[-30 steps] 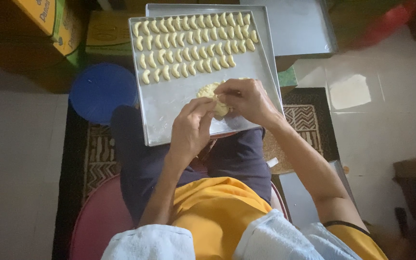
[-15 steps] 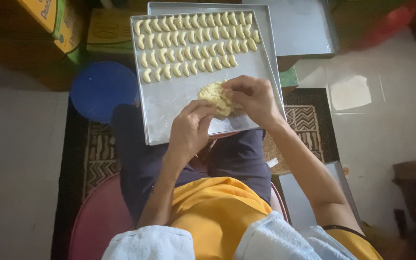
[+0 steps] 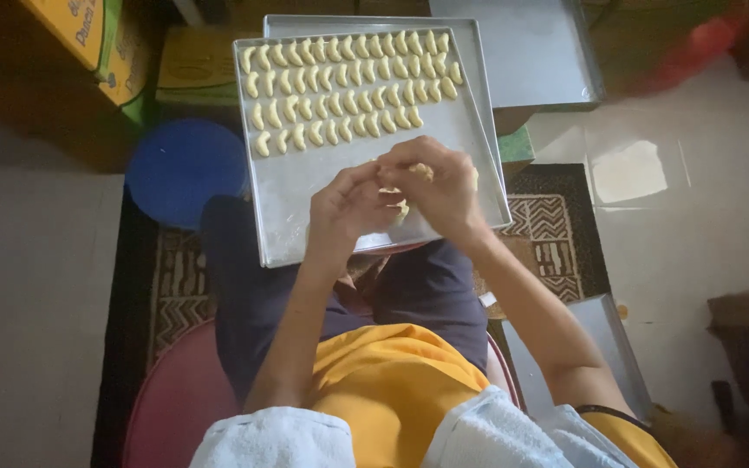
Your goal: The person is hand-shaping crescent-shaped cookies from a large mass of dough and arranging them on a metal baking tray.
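Item: lump of pale yellow dough (image 3: 415,173), being held between both hands over the near half of a metal baking tray (image 3: 305,186). The dough is showing only in small parts between the fingers; most of it is hidden.

Left hand (image 3: 353,208): fingers are curling inward, fingertips pressing against the dough and touching the right hand. Grip is clenched on the dough.

Right hand (image 3: 439,186): lying just right of the left hand, fingers are bending over the dough from the far side. Grip is likewise closing on the dough.

Baking tray: rectangular, silver, resting on the person's lap, tilted slightly. Its near left part is lying bare.

Shaped dough pieces (image 3: 348,87): small crescent forms, sitting in four rows across the far half of the tray, well apart from the hands. The nearest row is shorter than the others, ending before the tray's right edge.

Second metal tray (image 3: 530,61): lying beyond and to the right, partly under the first one.

Blue round lid (image 3: 179,169): sitting on the floor to the left, just beside the tray.

Patterned mat (image 3: 556,234): lying under the person's legs.

Yellow cardboard boxes (image 3: 88,35): standing at far left.

White cloth (image 3: 374,438): draping at the near edge, over the person's yellow garment (image 3: 392,381).
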